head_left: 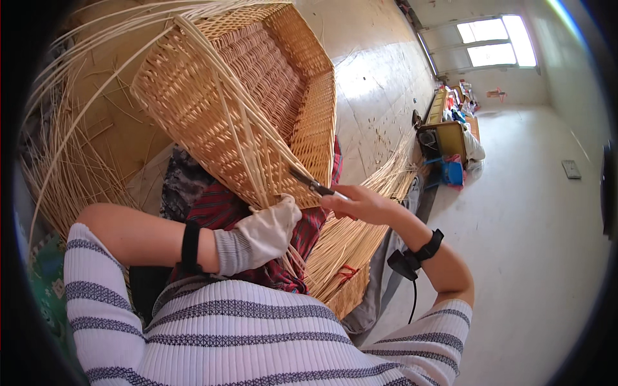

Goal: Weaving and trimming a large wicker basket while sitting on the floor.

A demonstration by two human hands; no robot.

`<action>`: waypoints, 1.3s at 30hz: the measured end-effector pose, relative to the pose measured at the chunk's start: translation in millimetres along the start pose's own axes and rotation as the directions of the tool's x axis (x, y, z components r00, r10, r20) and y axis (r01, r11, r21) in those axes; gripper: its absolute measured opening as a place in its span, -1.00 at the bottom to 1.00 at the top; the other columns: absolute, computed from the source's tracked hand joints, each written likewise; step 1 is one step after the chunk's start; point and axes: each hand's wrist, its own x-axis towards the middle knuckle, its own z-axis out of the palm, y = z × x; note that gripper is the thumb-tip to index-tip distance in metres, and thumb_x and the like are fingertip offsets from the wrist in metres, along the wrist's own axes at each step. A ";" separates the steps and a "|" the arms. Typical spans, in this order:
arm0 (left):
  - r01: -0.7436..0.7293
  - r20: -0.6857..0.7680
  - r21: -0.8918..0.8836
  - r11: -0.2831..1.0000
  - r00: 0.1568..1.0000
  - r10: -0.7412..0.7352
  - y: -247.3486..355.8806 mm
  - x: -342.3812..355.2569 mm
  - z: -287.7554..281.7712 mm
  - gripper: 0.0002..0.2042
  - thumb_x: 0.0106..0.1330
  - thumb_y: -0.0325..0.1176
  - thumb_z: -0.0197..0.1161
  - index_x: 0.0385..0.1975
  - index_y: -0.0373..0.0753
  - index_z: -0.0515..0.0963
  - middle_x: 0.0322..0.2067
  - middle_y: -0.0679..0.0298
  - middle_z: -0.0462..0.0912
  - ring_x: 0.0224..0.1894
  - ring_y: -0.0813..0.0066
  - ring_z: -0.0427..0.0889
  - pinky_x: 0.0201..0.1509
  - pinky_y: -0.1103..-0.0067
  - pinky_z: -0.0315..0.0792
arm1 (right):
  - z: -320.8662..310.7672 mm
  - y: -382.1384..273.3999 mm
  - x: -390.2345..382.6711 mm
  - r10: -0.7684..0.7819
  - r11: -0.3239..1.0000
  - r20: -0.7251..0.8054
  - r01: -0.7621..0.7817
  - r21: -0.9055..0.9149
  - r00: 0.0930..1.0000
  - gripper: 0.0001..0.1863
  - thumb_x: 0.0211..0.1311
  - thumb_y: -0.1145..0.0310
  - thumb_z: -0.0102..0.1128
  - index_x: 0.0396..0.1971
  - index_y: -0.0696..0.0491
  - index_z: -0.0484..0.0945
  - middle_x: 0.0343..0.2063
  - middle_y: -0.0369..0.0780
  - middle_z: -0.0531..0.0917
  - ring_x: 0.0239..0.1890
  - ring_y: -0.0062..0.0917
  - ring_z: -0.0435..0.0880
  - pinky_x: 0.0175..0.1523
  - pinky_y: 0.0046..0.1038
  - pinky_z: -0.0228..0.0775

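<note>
A large wicker basket (212,116) with sloping sides leans tilted over my lap, its reddish-brown woven bottom showing inside. My left hand (270,225), in a whitish work glove, is closed at the near corner of the basket on the ends of several pale wicker rods (248,138) that run along the rim. In my bare right hand (364,204) is a slim dark-and-silver cutting tool (315,185); its dark tip points at the rim rods just above the glove. Whether it is a knife or shears, I cannot tell.
Long loose rods (71,154) fan out at the left. A thick bundle of rods (347,251) with a red tie lies right of my lap on a board. Red checked cloth (219,206) covers my legs. A cluttered yellowish cabinet (450,138) and blue container (452,172) stand by the wall.
</note>
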 end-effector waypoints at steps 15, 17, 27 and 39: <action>-0.491 0.201 0.754 0.436 0.805 0.559 -29.1 -29.6 -3.6 -0.81 0.36 -0.31 0.10 -0.37 -0.22 0.64 -0.41 0.26 0.63 -0.22 0.29 0.61 -0.06 0.38 0.44 | -23.2 -63.0 14.5 -0.181 0.983 -0.024 0.182 0.026 0.983 -0.24 0.44 -0.38 -0.02 -0.23 0.16 0.64 -0.52 -0.28 0.60 -0.42 -0.59 0.55 -0.29 -0.45 0.39; -0.542 0.327 0.790 0.286 0.767 0.552 -21.1 -31.6 -14.8 -0.80 0.36 -0.31 0.10 -0.36 -0.23 0.65 -0.39 0.23 0.65 -0.20 0.27 0.63 -0.06 0.40 0.44 | -29.7 -64.4 20.5 -0.184 0.983 0.014 0.183 0.019 0.983 -0.24 0.44 -0.38 -0.03 -0.22 0.15 0.63 -0.50 -0.29 0.60 -0.41 -0.60 0.54 -0.27 -0.46 0.39; -0.547 0.429 0.804 0.232 0.805 0.409 -14.0 -36.2 -25.1 -0.82 0.35 -0.30 0.10 -0.35 -0.16 0.66 -0.42 0.31 0.67 -0.23 0.34 0.66 -0.08 0.41 0.39 | -34.2 -70.2 23.7 -0.220 0.965 0.066 0.208 0.157 0.973 -0.30 0.49 -0.33 -0.06 -0.27 0.12 0.61 -0.49 -0.34 0.55 -0.42 -0.67 0.48 -0.29 -0.53 0.33; -0.580 0.108 0.577 0.576 0.753 0.649 -100.7 -23.7 33.2 -0.82 0.30 -0.23 0.14 -0.55 -0.07 0.44 -0.55 0.41 0.45 -0.37 0.41 0.54 -0.07 0.39 0.40 | -40.0 -121.9 41.2 -0.396 0.893 -0.111 0.410 0.184 0.912 -0.31 0.50 -0.32 -0.05 -0.45 0.09 0.54 -0.67 -0.39 0.45 -0.63 -0.72 0.36 -0.51 -0.54 0.21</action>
